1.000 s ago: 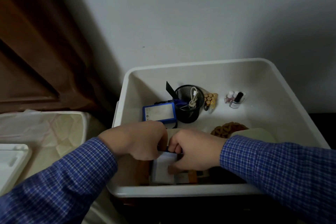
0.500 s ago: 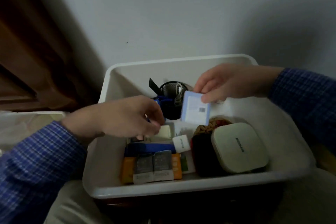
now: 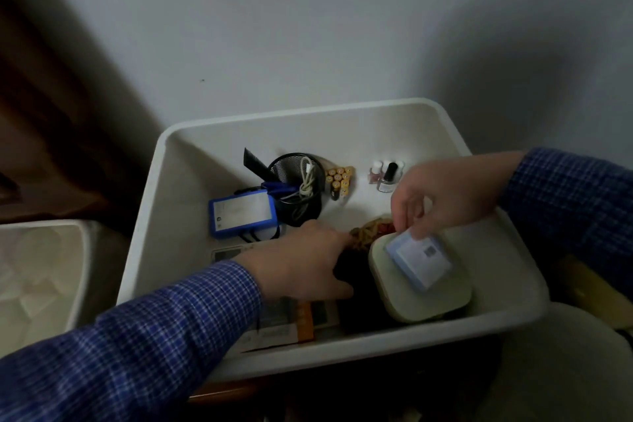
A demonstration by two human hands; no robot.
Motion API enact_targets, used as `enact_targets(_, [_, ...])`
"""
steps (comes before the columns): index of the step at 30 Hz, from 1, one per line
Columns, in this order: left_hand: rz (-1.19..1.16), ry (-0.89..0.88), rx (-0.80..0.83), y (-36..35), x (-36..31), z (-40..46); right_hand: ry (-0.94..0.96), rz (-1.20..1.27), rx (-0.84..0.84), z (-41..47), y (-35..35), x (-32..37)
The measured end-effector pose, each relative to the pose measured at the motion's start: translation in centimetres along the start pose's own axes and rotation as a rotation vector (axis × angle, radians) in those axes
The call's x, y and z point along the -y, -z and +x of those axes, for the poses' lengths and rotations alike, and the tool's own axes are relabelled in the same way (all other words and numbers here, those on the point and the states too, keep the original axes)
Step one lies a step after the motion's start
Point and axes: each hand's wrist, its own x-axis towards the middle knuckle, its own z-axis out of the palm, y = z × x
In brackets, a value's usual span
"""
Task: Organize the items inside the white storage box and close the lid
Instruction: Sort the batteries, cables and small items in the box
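White storage box [image 3: 161,188], lower centre of frame, standing open against a pale wall; no lid on it. Right hand [image 3: 442,197], centre right, pinching the upper edge of a small pale-blue card box [image 3: 419,259] and setting it flat onto a cream rounded case [image 3: 411,298] at the box's lower right. Left hand [image 3: 305,264], centre, reaching down beside a dark bundle [image 3: 352,276]; fingertips hidden behind it, so grip not determinable.

Already standing in order along the far wall: black mesh cup [image 3: 298,188] holding a comb and coiled cable, cluster of yellow batteries [image 3: 339,180], nail-polish bottles [image 3: 385,175]. Blue-edged device [image 3: 243,212] lying left of the cup. Flat packets [image 3: 291,322] lying loose along the near wall, partly under the left sleeve.

Judged roughly midway: far row sorted, near half remaining to be tidied, closing of the lid not yet begun. Pale bin [image 3: 41,271] standing at the left edge of frame.
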Motion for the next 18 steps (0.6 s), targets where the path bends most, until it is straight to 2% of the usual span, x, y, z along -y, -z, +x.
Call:
enact_targets(3, [0.048,-0.013,-0.037,-0.4,-1.0,0.9,-0.067,-0.251,0.095,0.5,-1.6,0.4])
enact_targets(7, [0.030,-0.036,-0.067,-0.3,-1.9,1.4,-0.134,-0.376,0.118,0.1,-1.8,0.9])
enact_targets(10, [-0.090,-0.094,-0.096,0.3,-2.7,1.7,-0.093,-0.439,0.168,-0.4,-1.8,1.0])
enact_targets(14, [-0.190,-0.118,-0.050,1.1,-3.3,1.9,0.058,-0.409,0.185,-0.6,-2.3,0.9])
enact_targets(18, [-0.238,-0.092,-0.037,1.2,-3.5,2.1,0.108,-0.487,0.122,-1.0,-3.3,1.0])
